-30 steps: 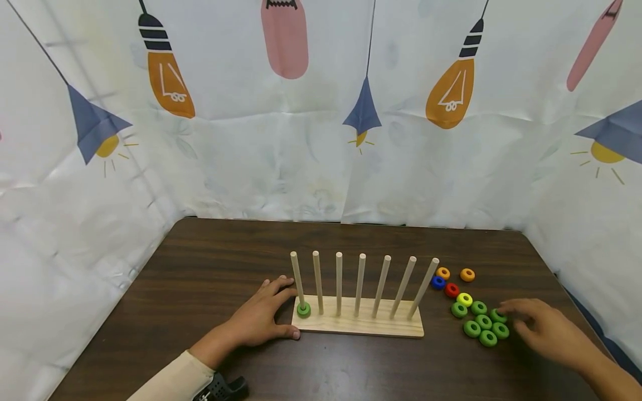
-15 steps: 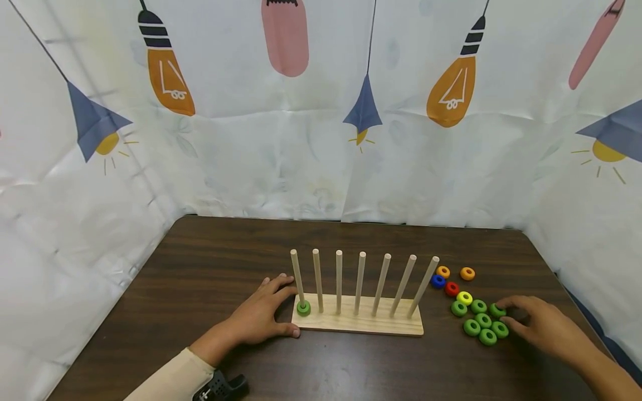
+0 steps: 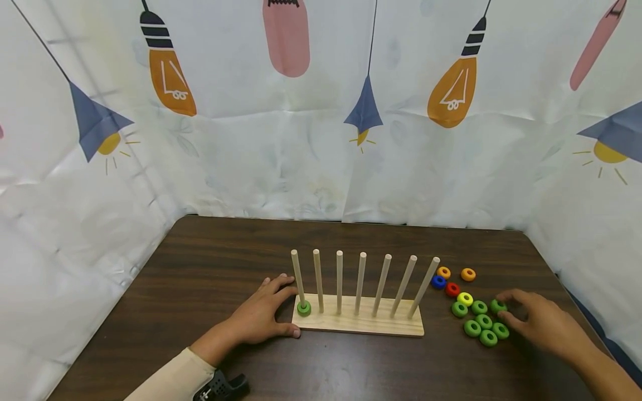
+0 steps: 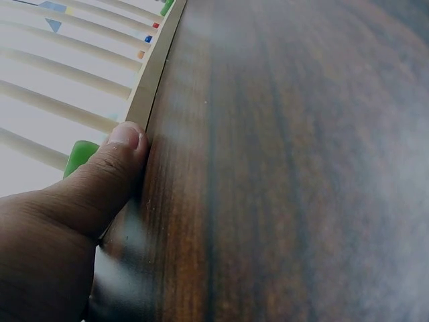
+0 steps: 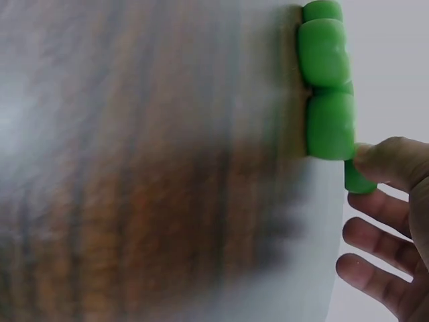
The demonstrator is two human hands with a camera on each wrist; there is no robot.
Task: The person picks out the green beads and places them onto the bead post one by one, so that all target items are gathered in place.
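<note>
In the head view, a wooden peg board (image 3: 361,326) with a row of several upright pegs stands on the table. One green ring (image 3: 304,308) sits at the foot of its leftmost peg. My left hand (image 3: 258,316) holds the board's left end, thumb at the front edge and fingers towards the back; the left wrist view shows the thumb (image 4: 110,174) against the base. To the right of the board, my right hand (image 3: 544,323) pinches a green ring (image 3: 497,306) between thumb and index finger. The right wrist view shows that ring (image 5: 360,178) partly behind the thumb.
Several loose green rings (image 3: 484,321) lie close beside the pinched one. Behind them are a yellow ring (image 3: 465,299), a red ring (image 3: 452,289), a blue ring (image 3: 438,282) and two orange rings (image 3: 468,274). A printed cloth (image 3: 281,161) hangs behind the dark table (image 3: 241,245).
My right thumb and index finger have come together on the far right green ring, and the hand has shifted slightly away from me. The left hand and the board stay put.
</note>
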